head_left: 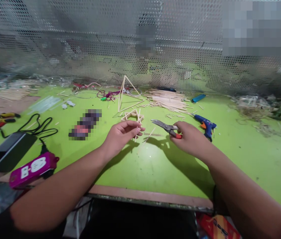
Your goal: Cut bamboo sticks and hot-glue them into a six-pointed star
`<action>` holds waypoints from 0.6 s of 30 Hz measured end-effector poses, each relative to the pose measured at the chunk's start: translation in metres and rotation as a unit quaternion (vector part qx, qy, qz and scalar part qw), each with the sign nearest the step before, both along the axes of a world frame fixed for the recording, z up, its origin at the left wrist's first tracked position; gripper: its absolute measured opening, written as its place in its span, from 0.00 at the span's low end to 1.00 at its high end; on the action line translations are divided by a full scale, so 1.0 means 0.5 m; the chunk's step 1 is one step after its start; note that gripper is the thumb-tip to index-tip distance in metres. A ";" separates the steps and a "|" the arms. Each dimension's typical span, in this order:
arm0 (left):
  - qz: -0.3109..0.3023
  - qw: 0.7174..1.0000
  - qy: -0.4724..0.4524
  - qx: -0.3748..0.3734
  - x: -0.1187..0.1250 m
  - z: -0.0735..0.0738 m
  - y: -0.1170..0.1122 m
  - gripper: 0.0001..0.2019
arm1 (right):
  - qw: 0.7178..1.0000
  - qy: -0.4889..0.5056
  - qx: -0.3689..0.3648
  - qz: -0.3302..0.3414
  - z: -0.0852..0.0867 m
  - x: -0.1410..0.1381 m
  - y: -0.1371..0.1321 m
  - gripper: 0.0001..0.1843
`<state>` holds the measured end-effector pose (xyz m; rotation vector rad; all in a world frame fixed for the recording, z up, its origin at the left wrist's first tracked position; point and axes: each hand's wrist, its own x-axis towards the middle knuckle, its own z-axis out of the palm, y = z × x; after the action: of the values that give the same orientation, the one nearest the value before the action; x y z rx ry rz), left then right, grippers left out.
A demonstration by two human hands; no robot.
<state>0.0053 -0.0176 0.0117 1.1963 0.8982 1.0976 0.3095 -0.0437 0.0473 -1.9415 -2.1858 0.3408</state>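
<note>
Between thumb and fingers, my left hand point(125, 132) pinches a thin wooden stick point(139, 117) that points upward. My right hand point(191, 136) is wrapped round the red handles of a pair of pruning shears point(164, 126), whose blades point left toward the stick. Just behind my left hand lies a small star-shaped frame of sticks point(132, 115). Farther back stands a tall pyramid frame of sticks point(125, 96). A loose stick point(150, 134) rests on the table between my hands.
A heap of wooden sticks point(167, 99) lies at the back, with a blue glue gun point(203, 125) to its right. At left are a black adapter box point(8, 151), a purple power strip point(33, 169) and cables. A perforated metal screen point(100, 43) closes off the back of the green table point(245, 166).
</note>
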 end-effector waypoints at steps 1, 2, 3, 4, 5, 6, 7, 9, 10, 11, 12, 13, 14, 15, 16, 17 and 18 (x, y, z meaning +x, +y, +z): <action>0.004 1.000 0.000 -0.004 0.000 0.000 0.001 0.18 | 1.000 0.020 -0.016 0.003 0.002 -0.004 -0.001 0.08; 0.004 1.000 0.001 -0.014 0.000 0.000 0.001 0.20 | 0.999 0.037 -0.032 0.005 0.005 -0.008 -0.003 0.07; 0.002 1.000 0.005 -0.026 -0.001 0.000 0.001 0.23 | 0.998 0.052 -0.047 0.007 0.008 -0.012 -0.004 0.07; -0.006 0.999 0.011 -0.038 -0.001 0.000 0.001 0.24 | 0.996 0.064 -0.060 0.008 0.011 -0.016 -0.006 0.07; -0.017 0.999 0.020 -0.048 0.000 0.000 0.000 0.25 | 0.995 0.073 -0.071 0.007 0.013 -0.018 -0.007 0.08; -0.029 0.998 0.028 -0.055 0.001 0.000 -0.001 0.25 | 0.994 0.081 -0.079 0.006 0.015 -0.020 -0.007 0.08; -0.042 0.997 0.036 -0.062 0.003 0.001 -0.003 0.25 | 0.993 0.088 -0.085 0.005 0.017 -0.021 -0.008 0.09; -0.063 0.994 0.050 -0.075 0.007 0.004 -0.008 0.24 | 0.991 0.097 -0.093 0.006 0.019 -0.022 -0.008 0.09; -0.067 0.993 0.057 -0.080 0.009 0.005 -0.010 0.24 | 0.990 0.100 -0.096 0.007 0.020 -0.021 -0.008 0.10; -0.071 0.992 0.065 -0.083 0.011 0.006 -0.012 0.24 | 0.990 0.103 -0.098 0.008 0.021 -0.021 -0.008 0.10; -0.074 0.991 0.074 -0.085 0.012 0.006 -0.012 0.24 | 0.989 0.104 -0.100 0.009 0.022 -0.020 -0.009 0.10; -0.075 0.990 0.081 -0.087 0.013 0.006 -0.013 0.24 | 0.989 0.106 -0.102 0.010 0.023 -0.020 -0.009 0.10; -0.074 0.989 0.089 -0.089 0.013 0.006 -0.012 0.23 | 0.989 0.107 -0.103 0.011 0.024 -0.019 -0.009 0.10; -0.073 0.989 0.096 -0.090 0.013 0.005 -0.011 0.23 | 0.989 0.108 -0.104 0.012 0.024 -0.019 -0.010 0.10; -0.071 0.988 0.103 -0.091 0.013 0.004 -0.010 0.23 | 0.989 0.108 -0.104 0.013 0.025 -0.019 -0.010 0.10; -0.069 0.987 0.108 -0.092 0.012 0.003 -0.010 0.22 | 0.989 0.107 -0.105 0.014 0.026 -0.019 -0.011 0.10; -0.069 0.987 0.113 -0.091 0.011 0.002 -0.009 0.22 | 0.989 0.105 -0.106 0.014 0.027 -0.020 -0.011 0.10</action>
<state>0.0109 -0.0221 0.0125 1.2254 1.0484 0.7623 0.2996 -0.0492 0.0609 -1.8778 -2.1157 0.7736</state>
